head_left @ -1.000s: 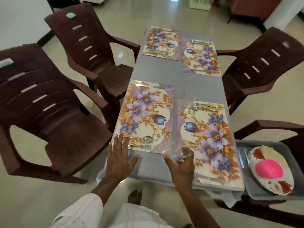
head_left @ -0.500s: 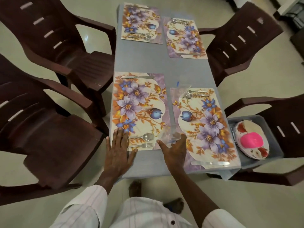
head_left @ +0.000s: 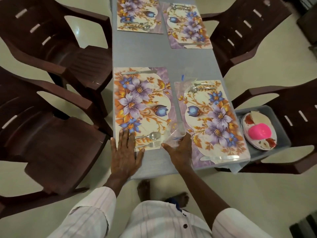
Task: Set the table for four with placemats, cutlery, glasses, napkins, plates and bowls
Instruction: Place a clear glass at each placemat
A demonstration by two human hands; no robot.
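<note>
One glass [head_left: 176, 135] has shifted in the head view. Your right hand [head_left: 180, 151], thumb and fingers curled round its base, has carried it forward from the bench's [head_left: 154, 164] near edge, and it now sits just right of the spoon [head_left: 153, 135]. Your left hand [head_left: 126, 152] stays flat with fingers spread, pressing the near mat's [head_left: 142, 103] corner. I judge this setting's glass is about placed. The plates [head_left: 255, 117] and bowl [head_left: 259, 131], well right of your right hand, are not yet laid.

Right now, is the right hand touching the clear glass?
Touching. The head view shows the right hand gripping the clear glass, with the thumb on one side and the fingers on the other.
</note>
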